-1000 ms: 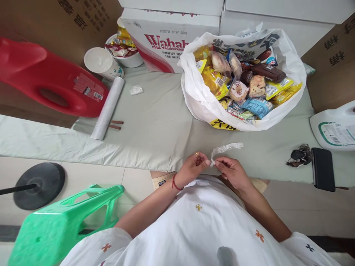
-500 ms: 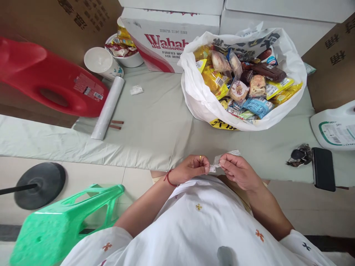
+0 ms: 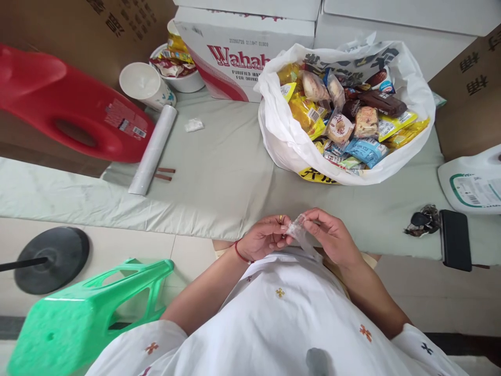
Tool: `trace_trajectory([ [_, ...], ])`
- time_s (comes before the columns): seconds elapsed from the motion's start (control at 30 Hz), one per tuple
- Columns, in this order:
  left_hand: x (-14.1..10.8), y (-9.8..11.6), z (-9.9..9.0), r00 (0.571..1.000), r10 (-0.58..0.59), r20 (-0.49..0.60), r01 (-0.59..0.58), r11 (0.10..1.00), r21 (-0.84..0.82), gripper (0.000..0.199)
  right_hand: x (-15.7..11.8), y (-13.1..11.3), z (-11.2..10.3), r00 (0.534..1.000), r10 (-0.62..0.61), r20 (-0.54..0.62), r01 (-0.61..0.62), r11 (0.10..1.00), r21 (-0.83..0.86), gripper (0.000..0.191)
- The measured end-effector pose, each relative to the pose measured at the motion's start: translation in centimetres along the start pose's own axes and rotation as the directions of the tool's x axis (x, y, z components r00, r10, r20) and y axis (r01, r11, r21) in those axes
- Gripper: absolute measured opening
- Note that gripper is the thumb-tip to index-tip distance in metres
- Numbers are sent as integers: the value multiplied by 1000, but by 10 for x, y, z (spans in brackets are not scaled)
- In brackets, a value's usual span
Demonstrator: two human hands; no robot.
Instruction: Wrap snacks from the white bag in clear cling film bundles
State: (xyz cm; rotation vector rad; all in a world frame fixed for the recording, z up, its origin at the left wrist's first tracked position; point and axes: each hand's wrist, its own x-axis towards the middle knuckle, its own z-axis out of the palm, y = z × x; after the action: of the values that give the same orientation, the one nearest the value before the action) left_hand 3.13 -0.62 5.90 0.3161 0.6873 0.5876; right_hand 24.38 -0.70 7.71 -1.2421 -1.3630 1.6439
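At the near edge of a cloth-covered worktop [image 3: 219,177], holding clear plastic [image 3: 300,236] pinched in left fingers [image 3: 274,228] and right fingers [image 3: 323,216], apparently partly unfolded, with the bunched left end probably not yet spread.

A thin, crumpled, see-through plastic strip [image 3: 300,236], perhaps a flattened little bag, is held up between the left hand [image 3: 264,237] and right hand [image 3: 332,237]. Its whitish, bunched end sits at the left fingertips; the looser, clearer part slants down beneath the right fingers.
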Motion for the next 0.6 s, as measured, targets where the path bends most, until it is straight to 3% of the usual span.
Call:
trace_trajectory([
  [0.1,4,0,-6,998,42,-53,-40,998,40,43,2,7,3,995,81,-57,-78,996,49,36],
  [0.17,7,-1,-8,976,144,-164,-121,982,142,45,3,10,4,990,77,-114,-80,996,-23,38],
  [0.23,9,-5,-8,894,333,-301,-241,921,305,46,3,12,5,976,-5,-217,-38,981,-192,34],
  [0.3,9,-11,-5,807,479,-345,-319,846,427,47,2,13,7,939,-141,-314,8,921,-389,28],
  [0.33,8,-13,-2,805,494,-329,-328,832,447,48,1,14,8,917,-211,-339,28,881,-473,26],
  [0.4,6,-17,6,860,433,-270,-300,856,421,50,-1,17,13,884,-337,-324,88,801,-593,20],
  [0.5,9,-18,19,918,311,-246,-220,915,338,57,-1,23,20,850,-494,-185,251,687,-682,14],
  [0.6,19,-18,25,909,307,-281,-222,928,299,56,-2,27,25,823,-563,-76,365,627,-688,10],
])
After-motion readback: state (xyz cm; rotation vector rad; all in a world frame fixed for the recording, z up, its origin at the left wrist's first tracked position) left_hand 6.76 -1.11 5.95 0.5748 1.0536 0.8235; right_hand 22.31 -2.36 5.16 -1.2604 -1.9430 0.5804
